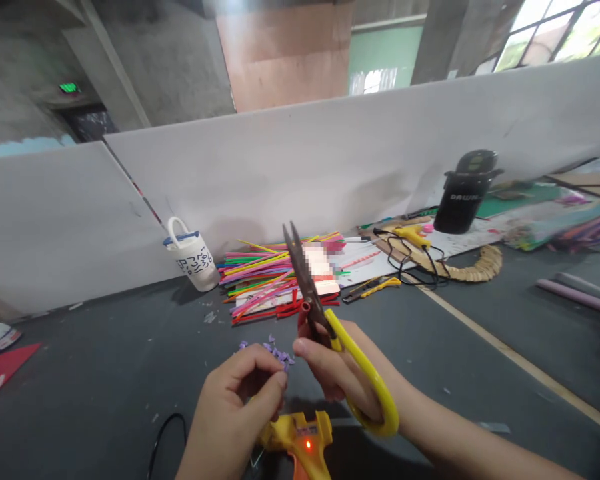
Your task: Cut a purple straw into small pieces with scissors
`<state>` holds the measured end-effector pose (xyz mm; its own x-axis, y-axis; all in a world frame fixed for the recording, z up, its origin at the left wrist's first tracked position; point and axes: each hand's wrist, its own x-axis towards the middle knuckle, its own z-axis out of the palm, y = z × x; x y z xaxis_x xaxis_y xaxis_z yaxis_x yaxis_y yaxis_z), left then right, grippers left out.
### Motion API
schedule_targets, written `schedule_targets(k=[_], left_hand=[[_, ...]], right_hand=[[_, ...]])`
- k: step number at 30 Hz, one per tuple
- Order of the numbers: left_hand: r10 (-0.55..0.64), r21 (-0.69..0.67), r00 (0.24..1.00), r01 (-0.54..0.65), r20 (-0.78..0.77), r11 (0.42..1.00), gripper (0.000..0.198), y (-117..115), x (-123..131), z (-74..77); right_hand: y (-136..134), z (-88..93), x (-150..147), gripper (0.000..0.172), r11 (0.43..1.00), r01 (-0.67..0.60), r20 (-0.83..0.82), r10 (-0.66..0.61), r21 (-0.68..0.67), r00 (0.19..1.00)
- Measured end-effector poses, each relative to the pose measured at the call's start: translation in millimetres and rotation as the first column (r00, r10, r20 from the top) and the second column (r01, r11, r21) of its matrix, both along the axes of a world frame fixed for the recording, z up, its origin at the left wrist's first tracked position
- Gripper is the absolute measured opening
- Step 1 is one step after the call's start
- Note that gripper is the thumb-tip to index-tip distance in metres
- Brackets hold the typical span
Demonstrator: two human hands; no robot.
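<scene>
Yellow-handled scissors [309, 287] stand tips-up at the centre of the frame, gripped in the person's right hand [333, 370], with a small dark-red roll [305, 308] beside the blades, apparently held by the same fingers. The left hand [240, 407], lower centre, is closed, thumb against forefinger; whether something small is pinched there cannot be told.

With blades and roll sharing one hand, a loosened grip could drop the roll or let an edge nick a finger. The yellow glue gun [313, 433] at the bottom centre shows a lit red lamp, so it is probably hot; a lowered left hand might brush it. A careless sleeve or wrist could also scatter the purple bits [283, 357] just beyond the left hand.

"DAWN" reads on the black tumbler [463, 198], right; the white cup's [193, 263] dark lettering, left of centre, and the gun's label are illegible.
</scene>
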<state>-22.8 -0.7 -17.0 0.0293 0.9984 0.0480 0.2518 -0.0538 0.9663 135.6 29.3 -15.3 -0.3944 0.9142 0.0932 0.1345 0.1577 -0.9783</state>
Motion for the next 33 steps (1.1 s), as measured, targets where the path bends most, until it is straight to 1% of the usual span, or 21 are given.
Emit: schedule_targets(k=[3, 5, 7, 9, 12, 14, 17, 21, 24, 25, 27, 30, 33], left_hand=[[-0.028, 0.041, 0.998, 0.03, -0.056, 0.999, 0.011, -0.5, 0.2, 1.0], [-0.007, 0.039, 0.999, 0.009, -0.052, 0.999, 0.012, -1.1, 1.6, 2.8], [-0.009, -0.026, 1.0, 0.009, 0.003, 1.0, 0.009, -0.5, 2.6, 4.2], [-0.039, -0.134, 0.994, 0.052, 0.099, 0.99, 0.006, 1.4, 2.0, 4.0], [-0.061, -0.272, 0.971, 0.124, 0.23, 0.954, 0.01, 5.5, -2.0, -0.2], [-0.071, -0.33, 0.96, 0.162, 0.272, 0.93, 0.012, 7.2, -4.8, -4.0], [-0.101, -0.351, 0.943, 0.215, 0.317, 0.911, 0.007, 7.6, -6.5, -8.6], [-0.115, -0.334, 0.919, 0.25, 0.377, 0.909, 0.007, 6.7, -5.4, -10.5], [-0.075, -0.298, 0.92, 0.201, 0.384, 0.933, 0.005, 6.0, -5.0, -6.4], [-0.046, -0.271, 0.915, 0.166, 0.4, 0.948, 0.004, 5.7, -5.1, -3.9], [0.025, -0.22, 0.888, 0.086, 0.46, 0.972, 0.006, 4.8, -5.2, 2.4], [0.105, -0.175, 0.829, -0.008, 0.55, 0.984, 0.008, 2.6, -5.3, 11.7], [0.154, -0.162, 0.785, -0.07, 0.6, 0.984, 0.007, 0.5, -5.4, 17.0]], right_hand=[[-0.9, 0.8, -3.3, 0.007, 0.999, -0.007, 0.088, 0.011, -0.041, 0.996], [-1.4, 0.4, -4.8, 0.008, 1.0, -0.005, 0.106, 0.007, -0.023, 0.994], [-1.4, -0.1, -4.5, 0.009, 0.999, -0.018, 0.115, 0.014, 0.036, 0.993], [-0.7, -0.4, -2.7, 0.01, 0.994, -0.059, 0.129, 0.047, 0.089, 0.99], [0.6, -0.6, 0.0, 0.009, 0.984, -0.115, 0.166, 0.091, 0.136, 0.982], [1.1, -0.8, 1.0, 0.008, 0.975, -0.12, 0.199, 0.083, 0.184, 0.976], [1.4, -1.2, 1.7, 0.008, 0.964, -0.127, 0.23, 0.072, 0.234, 0.971], [1.5, -1.3, 2.5, 0.01, 0.964, -0.137, 0.252, 0.077, 0.228, 0.965], [1.0, 0.5, 3.8, 0.01, 0.969, -0.109, 0.238, 0.055, 0.22, 0.97], [0.5, 1.6, 4.2, 0.014, 0.972, -0.094, 0.242, 0.039, 0.218, 0.97], [-1.0, 3.9, 4.4, 0.026, 0.973, -0.061, 0.286, -0.005, 0.221, 0.958], [-4.7, 4.4, 1.7, 0.041, 0.956, -0.036, 0.425, -0.095, 0.29, 0.9], [-8.0, 0.1, -2.7, 0.048, 0.925, -0.063, 0.523, -0.155, 0.376, 0.838]])
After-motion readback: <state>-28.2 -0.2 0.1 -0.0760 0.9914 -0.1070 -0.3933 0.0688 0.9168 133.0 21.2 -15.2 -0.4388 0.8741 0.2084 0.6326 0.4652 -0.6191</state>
